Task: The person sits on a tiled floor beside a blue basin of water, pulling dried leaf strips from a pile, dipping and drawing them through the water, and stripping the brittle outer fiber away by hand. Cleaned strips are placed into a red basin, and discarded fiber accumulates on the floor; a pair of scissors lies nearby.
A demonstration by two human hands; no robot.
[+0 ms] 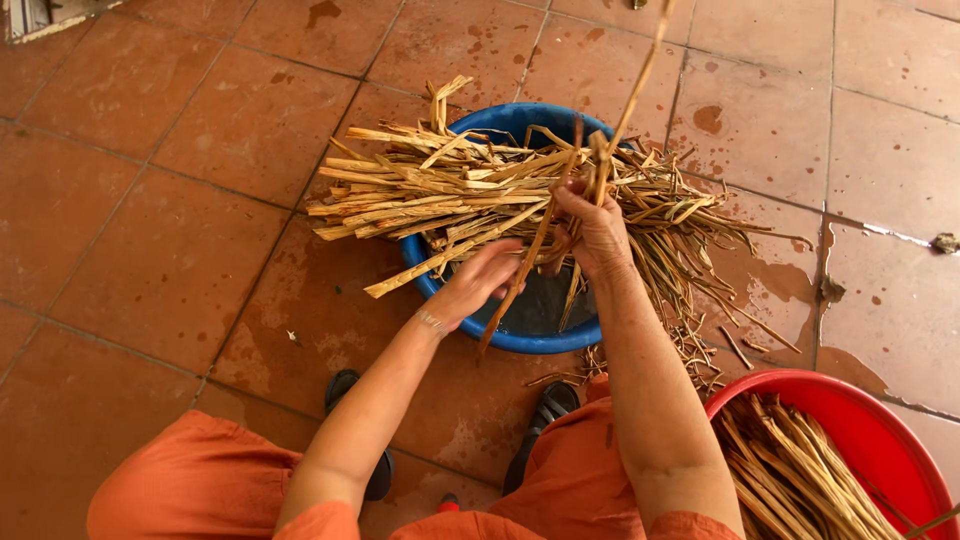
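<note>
Right hand [598, 232] pinching long tan dried plant strips [545, 235] above round blue plastic basin [540, 340] on floor. Left hand [480, 283] spread, fingers loose, touching strip. Red plastic tub [880, 430] of strips nearby.

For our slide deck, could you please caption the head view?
Right hand lifts plant-fibre strips above a bundle across a blue basin; left hand steadies one.

A blue basin [520, 335] holds pale straw-yellow reed strips [420, 190]; the near right tub [850, 410] is red, the floor [170, 200] terracotta tiles with darker wet blotches, the clothing [190, 480] orange.
</note>
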